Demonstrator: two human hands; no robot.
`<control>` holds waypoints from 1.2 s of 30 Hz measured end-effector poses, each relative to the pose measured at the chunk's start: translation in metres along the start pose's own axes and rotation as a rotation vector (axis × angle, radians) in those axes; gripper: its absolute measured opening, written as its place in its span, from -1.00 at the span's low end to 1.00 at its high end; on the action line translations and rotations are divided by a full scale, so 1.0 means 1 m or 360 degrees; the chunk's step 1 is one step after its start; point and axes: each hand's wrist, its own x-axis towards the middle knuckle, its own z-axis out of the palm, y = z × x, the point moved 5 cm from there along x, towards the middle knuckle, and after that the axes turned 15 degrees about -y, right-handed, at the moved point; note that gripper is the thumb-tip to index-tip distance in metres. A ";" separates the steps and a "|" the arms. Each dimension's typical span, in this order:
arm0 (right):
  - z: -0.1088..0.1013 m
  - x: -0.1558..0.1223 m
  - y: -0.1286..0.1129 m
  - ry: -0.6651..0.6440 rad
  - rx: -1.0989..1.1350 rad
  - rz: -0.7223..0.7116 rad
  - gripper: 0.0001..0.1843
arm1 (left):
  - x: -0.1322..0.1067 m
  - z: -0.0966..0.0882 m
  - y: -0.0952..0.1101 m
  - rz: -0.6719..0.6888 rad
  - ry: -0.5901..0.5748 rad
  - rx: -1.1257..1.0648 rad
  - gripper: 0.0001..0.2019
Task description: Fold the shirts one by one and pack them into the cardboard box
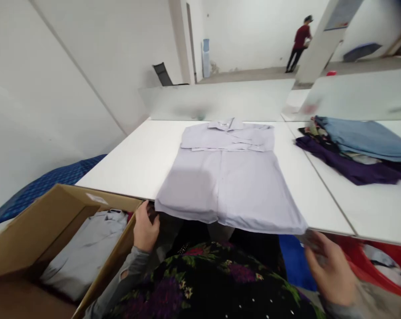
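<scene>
A pale lilac button-up shirt (247, 186) lies face up on the white table, collar at the far side. Its sleeves are folded across the chest, and the hem hangs slightly over the near edge. My left hand (146, 229) is at the table edge beside the hem's left corner and next to the box wall; its thumb and fingers are curved but apart. My right hand (333, 268), blurred, is just below the hem's right corner, with thumb and fingers apart. Whether its fingertips touch the cloth I cannot tell.
An open cardboard box (120, 195) on the left holds a folded grey shirt (90, 248). Folded clothes (370, 137) are piled at the table's right. A low glass partition (220, 101) runs along the back. A red bag (350, 252) lies below right. One person (300, 40) stands far off.
</scene>
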 end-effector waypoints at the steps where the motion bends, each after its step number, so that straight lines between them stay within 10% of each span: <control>1: 0.007 0.001 -0.003 -0.0047 -0.0071 -0.0059 -0.47 | 0.005 0.004 -0.005 -0.0007 -0.0018 -0.0038 -0.39; 6: 0.019 0.012 -0.018 0.0032 -0.0313 -0.0160 -0.66 | 0.022 0.010 -0.023 -0.0020 0.0261 -0.0188 -0.53; 11: 0.021 0.012 -0.018 0.0024 -0.0285 -0.0172 -0.69 | 0.018 0.018 -0.022 -0.0017 -0.0031 -0.0359 -0.46; 18: 0.034 -0.003 0.014 0.0194 0.0901 0.0471 -0.58 | 0.008 0.025 -0.015 -0.0253 -0.0021 -0.1347 -0.60; 24: 0.051 0.005 0.010 0.0151 0.1666 0.0738 -0.61 | 0.020 0.024 -0.017 -0.0375 0.0001 -0.1358 -0.52; 36: 0.030 0.006 0.010 0.0162 0.1181 0.0414 -0.60 | 0.010 0.018 -0.004 -0.0118 -0.0213 -0.1197 -0.44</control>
